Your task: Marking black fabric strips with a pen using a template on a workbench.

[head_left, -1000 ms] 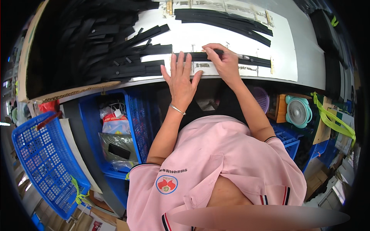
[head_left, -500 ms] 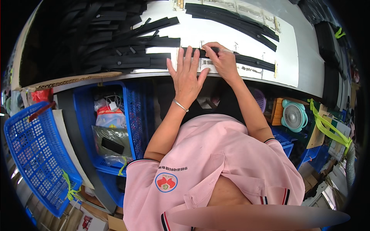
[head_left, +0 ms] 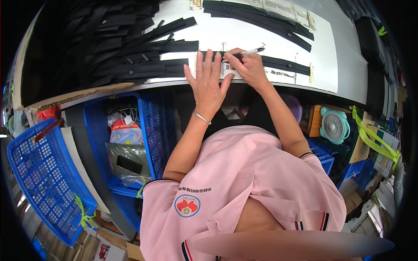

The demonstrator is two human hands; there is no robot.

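My left hand [head_left: 207, 92] lies flat with its fingers slightly spread, pressing the left part of a black zipper strip [head_left: 285, 65]. This strip runs left to right along the near side of a white board [head_left: 323, 69]. Just right of it, my right hand [head_left: 250, 71] is closed around a pen [head_left: 252, 51] with a clear barrel and dark end. The pen leans over to the right, and its tip is down by the strip close to my left fingertips. Dark marks and small lines show on the board around the strip.
A large heap of black zipper strips [head_left: 91, 48] fills the table's left side, bordered by a cardboard edge [head_left: 87, 90]. More strips [head_left: 261, 22] lie at the board's far side. Below stand blue crates [head_left: 150, 130], a blue basket [head_left: 41, 174] and a small turquoise fan [head_left: 334, 125].
My right hand and the pen have shifted slightly left, towards my left fingers, and the pen is tilted further over. My left hand still presses the strip.
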